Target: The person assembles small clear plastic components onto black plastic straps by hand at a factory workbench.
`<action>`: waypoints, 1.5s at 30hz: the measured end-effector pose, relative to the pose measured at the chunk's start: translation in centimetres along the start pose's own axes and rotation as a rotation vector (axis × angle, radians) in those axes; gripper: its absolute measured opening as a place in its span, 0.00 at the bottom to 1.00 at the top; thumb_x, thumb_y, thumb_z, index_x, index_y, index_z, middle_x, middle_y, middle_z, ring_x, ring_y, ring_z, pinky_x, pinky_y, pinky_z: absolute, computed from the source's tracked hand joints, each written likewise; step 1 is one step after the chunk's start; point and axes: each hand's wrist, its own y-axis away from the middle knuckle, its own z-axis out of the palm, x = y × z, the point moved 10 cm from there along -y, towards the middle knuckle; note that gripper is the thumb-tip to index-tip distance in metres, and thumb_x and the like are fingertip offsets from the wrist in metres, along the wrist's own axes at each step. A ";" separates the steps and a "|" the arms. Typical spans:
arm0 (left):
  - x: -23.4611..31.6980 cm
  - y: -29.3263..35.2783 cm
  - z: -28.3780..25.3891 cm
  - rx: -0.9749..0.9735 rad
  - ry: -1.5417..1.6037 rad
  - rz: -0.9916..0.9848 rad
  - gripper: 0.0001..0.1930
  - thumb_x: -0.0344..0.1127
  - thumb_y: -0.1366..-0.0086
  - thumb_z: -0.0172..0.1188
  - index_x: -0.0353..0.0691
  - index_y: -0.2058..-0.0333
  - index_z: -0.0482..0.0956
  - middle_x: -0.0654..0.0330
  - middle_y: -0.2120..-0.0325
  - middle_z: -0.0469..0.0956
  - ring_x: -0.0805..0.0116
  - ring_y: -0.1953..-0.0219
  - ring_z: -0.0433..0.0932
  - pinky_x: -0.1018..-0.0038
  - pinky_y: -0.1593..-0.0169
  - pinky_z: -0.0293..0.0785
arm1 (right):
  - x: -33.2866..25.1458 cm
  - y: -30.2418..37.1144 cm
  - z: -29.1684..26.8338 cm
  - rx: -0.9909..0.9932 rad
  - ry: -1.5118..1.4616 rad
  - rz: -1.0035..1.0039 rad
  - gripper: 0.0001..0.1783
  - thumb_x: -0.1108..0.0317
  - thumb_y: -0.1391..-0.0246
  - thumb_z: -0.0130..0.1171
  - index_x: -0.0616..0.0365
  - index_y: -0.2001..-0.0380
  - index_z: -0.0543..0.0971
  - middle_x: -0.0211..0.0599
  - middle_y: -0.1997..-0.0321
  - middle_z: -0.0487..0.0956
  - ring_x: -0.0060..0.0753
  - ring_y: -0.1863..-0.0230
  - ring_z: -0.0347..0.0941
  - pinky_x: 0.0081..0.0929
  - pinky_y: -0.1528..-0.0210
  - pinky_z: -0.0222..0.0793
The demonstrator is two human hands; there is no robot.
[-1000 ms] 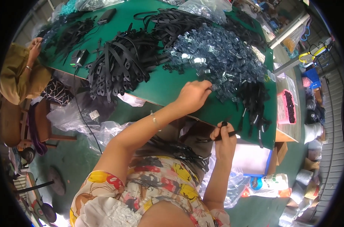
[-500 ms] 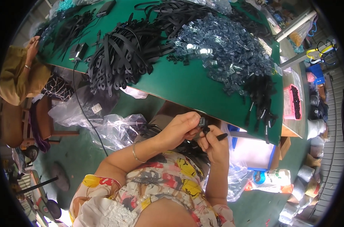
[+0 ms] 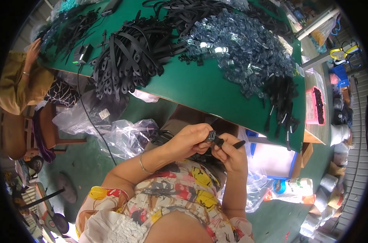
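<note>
Between thumb and fingers, my left hand (image 3: 194,139) pinches a small dark translucent buckle (image 3: 211,135). Close against its right side, my right hand (image 3: 232,156) grips a black strap (image 3: 239,144), whose tip sticks out past the fingers. The strap's near end meets the buckle; whether it passes through cannot be made out. Both hands are over my lap, just off the table's front edge. On the green table (image 3: 192,87) lie a heap of similar translucent buckles (image 3: 240,48), a pile of black straps (image 3: 129,56) and several black straps with buckles attached (image 3: 281,105) at the right.
A small black box (image 3: 82,53) with a cable stands at the table's left. Another person's arm (image 3: 30,58) rests at the far left edge. A pink tray (image 3: 315,106) of small dark parts sits at right. Clear plastic bags (image 3: 129,137) lie on the floor.
The strap end and the buckle, apart before, are now together. My left hand has turned the buckle slightly and lowered it a little.
</note>
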 end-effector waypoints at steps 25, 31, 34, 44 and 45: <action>4.2 1.2 0.0 0.178 -0.963 0.151 0.10 0.37 0.39 0.50 0.34 0.70 0.72 0.61 0.79 0.71 0.73 0.77 0.69 0.77 0.72 0.65 | -5.4 1.6 2.8 0.277 1.129 -0.620 0.10 0.73 0.57 0.57 0.61 0.68 0.72 0.39 0.64 0.67 0.30 0.76 0.67 0.19 0.68 0.64; 5.4 1.8 1.3 0.196 -1.354 0.376 0.09 0.35 0.42 0.54 0.33 0.71 0.72 0.53 0.79 0.72 0.61 0.77 0.72 0.72 0.72 0.66 | -4.4 1.6 2.5 0.291 1.149 -0.594 0.07 0.80 0.59 0.57 0.62 0.74 0.73 0.39 0.62 0.66 0.28 0.66 0.66 0.22 0.65 0.63; 5.1 1.7 0.9 0.131 -1.261 0.286 0.09 0.35 0.43 0.54 0.33 0.71 0.72 0.53 0.79 0.72 0.58 0.76 0.72 0.71 0.73 0.66 | -3.6 1.9 1.4 0.190 0.861 -0.497 0.03 0.77 0.56 0.57 0.63 0.74 0.73 0.36 0.60 0.65 0.24 0.65 0.65 0.19 0.64 0.62; 2.8 1.3 -0.4 0.087 -0.582 -0.018 0.07 0.34 0.38 0.51 0.37 0.66 0.72 0.64 0.71 0.71 0.77 0.69 0.70 0.80 0.66 0.66 | -1.5 0.2 0.2 0.166 0.543 -0.405 0.11 0.74 0.57 0.61 0.63 0.69 0.71 0.33 0.58 0.64 0.20 0.69 0.65 0.15 0.66 0.63; 2.0 1.5 -0.5 0.044 -0.477 -0.050 0.08 0.36 0.37 0.49 0.38 0.64 0.71 0.66 0.70 0.69 0.78 0.69 0.69 0.81 0.66 0.66 | -1.4 0.5 0.0 0.236 0.640 -0.371 0.14 0.76 0.61 0.64 0.63 0.69 0.72 0.33 0.61 0.67 0.21 0.70 0.66 0.15 0.68 0.63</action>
